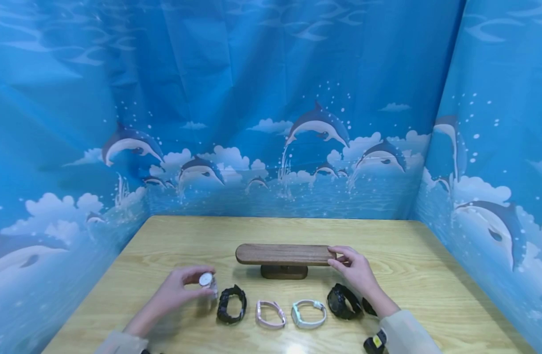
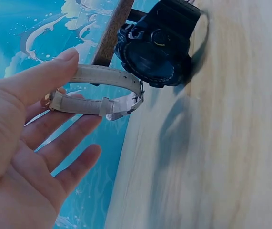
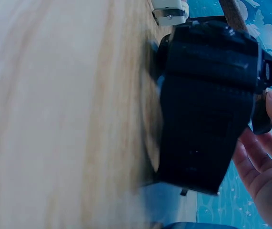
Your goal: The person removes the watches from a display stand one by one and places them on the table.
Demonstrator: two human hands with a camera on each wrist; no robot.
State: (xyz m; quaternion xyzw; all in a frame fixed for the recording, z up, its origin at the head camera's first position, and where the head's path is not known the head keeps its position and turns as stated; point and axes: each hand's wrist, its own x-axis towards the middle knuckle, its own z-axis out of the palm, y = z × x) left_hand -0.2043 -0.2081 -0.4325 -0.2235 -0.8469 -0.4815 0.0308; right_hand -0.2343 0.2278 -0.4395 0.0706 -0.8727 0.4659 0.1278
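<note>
My left hand [image 1: 175, 292] pinches a white-strapped wristwatch [image 1: 206, 280] between thumb and fingers, above the table's left part. In the left wrist view, its buckled pale strap [image 2: 97, 75] forms a loop pointing away from the palm. With thumb and fingertips, my right hand [image 1: 357, 270] grips the right end of a brown wooden display stand [image 1: 284, 254], a rounded bar on a short base. Between the hands and nearer me stand a black watch [image 1: 224, 307], a pink watch [image 1: 271, 323], a mint watch [image 1: 308, 324] and a bulky black watch [image 1: 339, 301].
Another dark item [image 1: 368, 307] is partly hidden behind my right wrist. The light wooden table [image 1: 191, 236] is bordered by a blue dolphin-print curtain [image 1: 253, 123] at the back and sides. A black wrist-worn device [image 1: 374, 344] sits by the right sleeve.
</note>
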